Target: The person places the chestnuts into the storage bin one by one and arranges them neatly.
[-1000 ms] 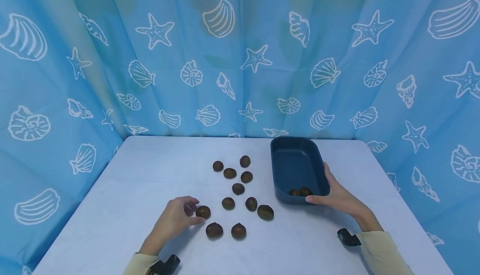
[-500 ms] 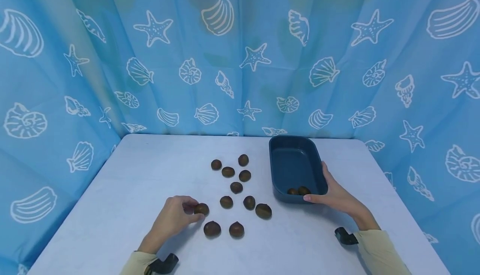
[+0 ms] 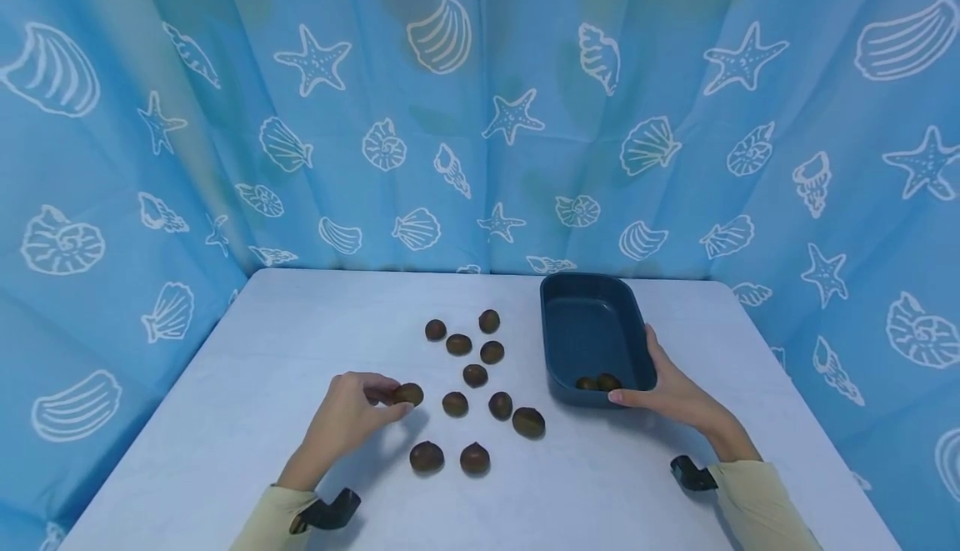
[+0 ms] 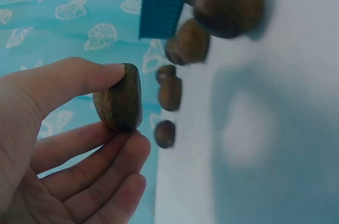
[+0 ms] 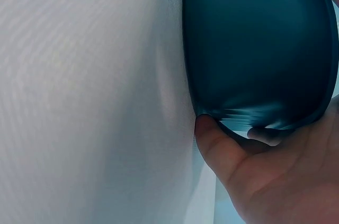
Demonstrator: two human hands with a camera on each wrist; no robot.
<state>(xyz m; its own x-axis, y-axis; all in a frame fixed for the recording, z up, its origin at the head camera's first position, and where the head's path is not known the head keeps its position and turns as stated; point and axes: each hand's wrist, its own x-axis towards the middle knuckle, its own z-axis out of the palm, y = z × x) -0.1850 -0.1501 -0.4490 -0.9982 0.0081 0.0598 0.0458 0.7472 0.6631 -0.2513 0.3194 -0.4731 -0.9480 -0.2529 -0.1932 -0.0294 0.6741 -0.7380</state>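
Note:
My left hand (image 3: 347,418) pinches a brown chestnut (image 3: 408,394) between thumb and fingertips, a little above the white tabletop. In the left wrist view the held chestnut (image 4: 117,102) shows a flattened side, with the thumb on its top and fingers beneath. My right hand (image 3: 686,401) grips the near right corner of a deep dark blue rectangular dish (image 3: 592,326). Its thumb lies on the near rim while the other fingers run along the right wall, partly hidden. Inside, two chestnuts (image 3: 597,383) lie at the near end. The right wrist view shows the thumb at the dish's rim (image 5: 197,108).
Several loose chestnuts are scattered left of the dish, from a far one (image 3: 489,321) to a near pair, one of them a pointed chestnut (image 3: 475,458). A larger chestnut (image 3: 528,423) lies nearest the dish. Behind the table (image 3: 330,318) hangs a blue shell-patterned curtain (image 3: 450,159).
My left hand has closed its thumb and fingers on the chestnut and raised it off the table. The right hand and the dish have stayed in place.

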